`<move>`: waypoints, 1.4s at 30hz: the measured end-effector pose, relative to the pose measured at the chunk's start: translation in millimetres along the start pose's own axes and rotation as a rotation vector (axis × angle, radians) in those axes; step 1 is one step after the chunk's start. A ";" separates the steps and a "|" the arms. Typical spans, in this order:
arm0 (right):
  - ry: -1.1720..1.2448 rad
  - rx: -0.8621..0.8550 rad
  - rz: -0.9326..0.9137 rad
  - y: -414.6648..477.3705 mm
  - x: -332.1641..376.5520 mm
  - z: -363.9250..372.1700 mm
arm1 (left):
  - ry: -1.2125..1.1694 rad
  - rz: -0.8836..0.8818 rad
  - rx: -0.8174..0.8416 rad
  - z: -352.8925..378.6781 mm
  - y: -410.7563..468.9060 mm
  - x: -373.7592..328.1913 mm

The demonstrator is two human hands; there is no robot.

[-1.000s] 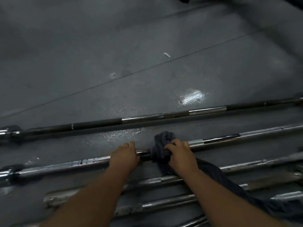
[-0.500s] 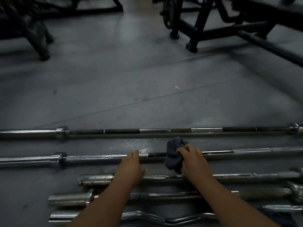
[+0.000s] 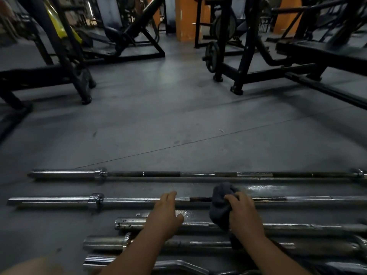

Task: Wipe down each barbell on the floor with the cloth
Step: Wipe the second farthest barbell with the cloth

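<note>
Several steel barbells lie side by side on the grey floor. The farthest barbell runs across the whole width. On the second barbell my right hand presses a dark grey cloth, wrapped over the shaft. My left hand rests on the same shaft a little to the left, fingers over the bar, thumb out. Nearer me lie shorter bars and a curl bar, partly hidden by my forearms.
Black gym machine frames stand beyond the bars: one at the left, one at the right with a weight plate. An orange pillar rises at the back. A wet patch shines on the floor between the two far bars.
The view has tilted up and pulled back, bringing the gym machines into sight. My hands keep their places on the second barbell, with the cloth shifted slightly along the shaft.
</note>
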State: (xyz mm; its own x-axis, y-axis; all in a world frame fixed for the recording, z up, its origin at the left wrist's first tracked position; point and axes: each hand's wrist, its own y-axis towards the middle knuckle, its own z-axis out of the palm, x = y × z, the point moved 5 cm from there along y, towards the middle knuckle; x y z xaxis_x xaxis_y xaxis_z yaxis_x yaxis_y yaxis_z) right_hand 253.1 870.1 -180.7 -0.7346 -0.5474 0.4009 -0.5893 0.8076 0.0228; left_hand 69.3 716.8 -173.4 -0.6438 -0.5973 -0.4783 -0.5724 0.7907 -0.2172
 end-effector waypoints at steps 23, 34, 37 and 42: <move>0.151 -0.100 -0.003 -8.9 38.4 -19.4 | -0.053 -0.032 -0.046 -19.7 -7.9 -10.5; 0.306 -0.335 -0.243 -53.4 102.1 -104.4 | -0.079 0.003 -0.133 -47.1 -45.4 -6.8; 0.361 -0.377 -0.292 -60.0 123.2 -125.8 | -0.062 -0.011 -0.156 -52.1 -51.1 -5.3; 0.317 -0.344 -0.266 -61.4 107.5 -105.9 | -0.009 0.029 -0.137 -53.4 -64.2 0.9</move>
State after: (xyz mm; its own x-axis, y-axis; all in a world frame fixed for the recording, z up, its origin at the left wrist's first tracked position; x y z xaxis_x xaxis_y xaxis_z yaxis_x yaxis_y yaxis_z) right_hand 245.9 784.9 -42.0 -0.4058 -0.6931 0.5957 -0.5581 0.7041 0.4391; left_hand 78.3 658.4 -114.4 -0.6569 -0.5723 -0.4908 -0.6178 0.7818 -0.0848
